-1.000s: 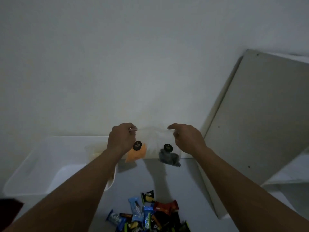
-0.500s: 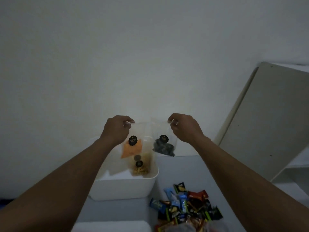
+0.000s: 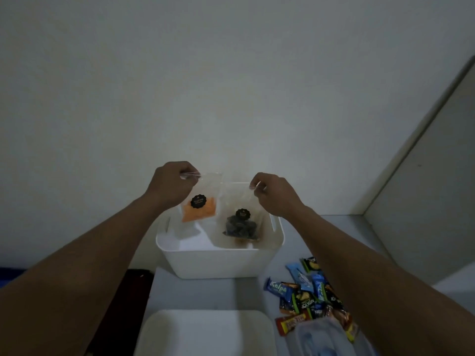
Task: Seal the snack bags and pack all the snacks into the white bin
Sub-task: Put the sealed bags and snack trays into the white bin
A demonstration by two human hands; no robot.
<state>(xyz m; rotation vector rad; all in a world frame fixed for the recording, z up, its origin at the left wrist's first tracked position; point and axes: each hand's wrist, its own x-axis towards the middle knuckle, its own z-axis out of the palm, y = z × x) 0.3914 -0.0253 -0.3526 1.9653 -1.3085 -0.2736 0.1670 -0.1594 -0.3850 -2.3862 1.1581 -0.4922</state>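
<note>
My left hand [image 3: 172, 185] pinches the top corner of a clear bag with orange snacks [image 3: 199, 209] and a black round label, held above the left part of the white bin [image 3: 218, 260]. My right hand [image 3: 272, 194] pinches the top of a clear bag with dark snacks [image 3: 240, 227], which hangs lower, its bottom inside the bin at the right. Another bag lies on the bin's floor under it, mostly hidden.
A pile of small wrapped snacks [image 3: 305, 291] lies on the table right of the bin. A white tray or lid [image 3: 205, 332] sits at the near edge, with a clear plastic bag [image 3: 321, 337] beside it. A tilted board [image 3: 424, 201] leans at the right.
The bin now sits nearer the middle as my view shifted. My right hand has lowered the dark-snack bag into the bin. The orange bag stays held above it.
</note>
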